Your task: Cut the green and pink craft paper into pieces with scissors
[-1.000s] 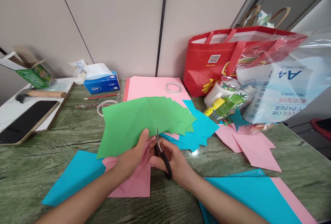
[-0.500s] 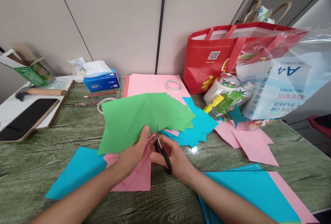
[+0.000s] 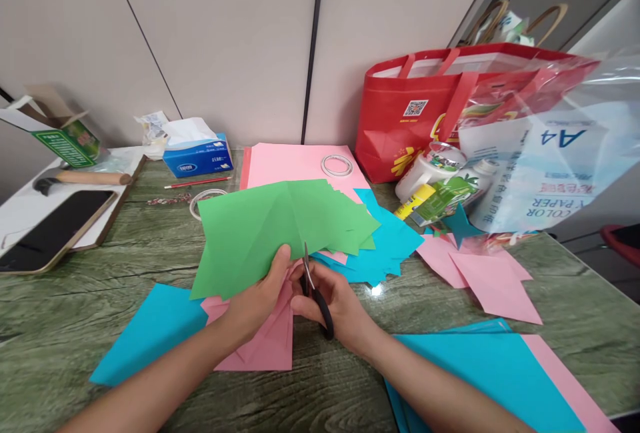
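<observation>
My left hand (image 3: pixel 267 289) grips a creased sheet of green paper (image 3: pixel 245 236) at its lower edge, thumb on top. In my right hand (image 3: pixel 333 296) is a pair of scissors (image 3: pixel 321 306) with black handles, its blades pointing up against the green paper's lower edge. Whether the blades are fully closed I cannot tell. Other green pieces (image 3: pixel 357 223) lie behind the sheet to the right, over cut blue paper (image 3: pixel 395 236). Below my left hand lie pink paper pieces (image 3: pixel 273 346), partly hidden by it.
At left are a blue paper sheet (image 3: pixel 145 339), a phone (image 3: pixel 60 229), a hammer (image 3: pixel 90 177) and a tissue box (image 3: pixel 197 156). A red bag (image 3: pixel 387 119), a glue stick (image 3: pixel 415 201) and pink squares (image 3: pixel 495 286) stand or lie right. Blue sheets (image 3: pixel 480 373) lie near my right forearm.
Almost nothing differs. The whole view has shifted very slightly, while my hands, the scissors and the green paper keep the same arrangement.
</observation>
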{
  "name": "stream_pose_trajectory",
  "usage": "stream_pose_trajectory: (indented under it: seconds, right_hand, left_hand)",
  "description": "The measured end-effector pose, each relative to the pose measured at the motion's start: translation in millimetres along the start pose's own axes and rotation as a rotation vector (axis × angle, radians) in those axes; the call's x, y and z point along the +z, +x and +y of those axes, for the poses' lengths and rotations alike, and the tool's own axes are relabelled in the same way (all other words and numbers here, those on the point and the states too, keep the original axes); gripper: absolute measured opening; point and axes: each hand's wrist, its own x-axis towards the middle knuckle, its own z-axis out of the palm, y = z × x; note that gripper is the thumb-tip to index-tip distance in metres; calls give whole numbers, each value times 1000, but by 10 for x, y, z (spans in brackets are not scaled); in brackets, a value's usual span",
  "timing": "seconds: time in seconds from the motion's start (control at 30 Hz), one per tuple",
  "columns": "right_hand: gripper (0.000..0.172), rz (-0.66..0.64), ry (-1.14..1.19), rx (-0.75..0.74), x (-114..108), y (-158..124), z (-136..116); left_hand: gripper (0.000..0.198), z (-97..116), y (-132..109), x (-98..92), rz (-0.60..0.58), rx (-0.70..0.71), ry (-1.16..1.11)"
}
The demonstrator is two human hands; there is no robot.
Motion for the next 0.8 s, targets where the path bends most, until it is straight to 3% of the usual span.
stream_pose_trajectory:
  seconds: [0.13,0.3,0.57,0.8]
  right_hand:
    - [42,-2,4,-20,13,-4,0]
    - [42,10,-14,-21,19,3,2]
    - [40,10,0,-44,27,-3,10]
    - [41,30,-12,-39,32,5,13]
  left_hand:
    - [69,28,-14,-6,-78,-63,57]
    - [74,18,-13,-3,-75,-108,58]
    - [57,-108,56,21,-25,23,-32]
    - [54,-89,39,11,-13,72,-56]
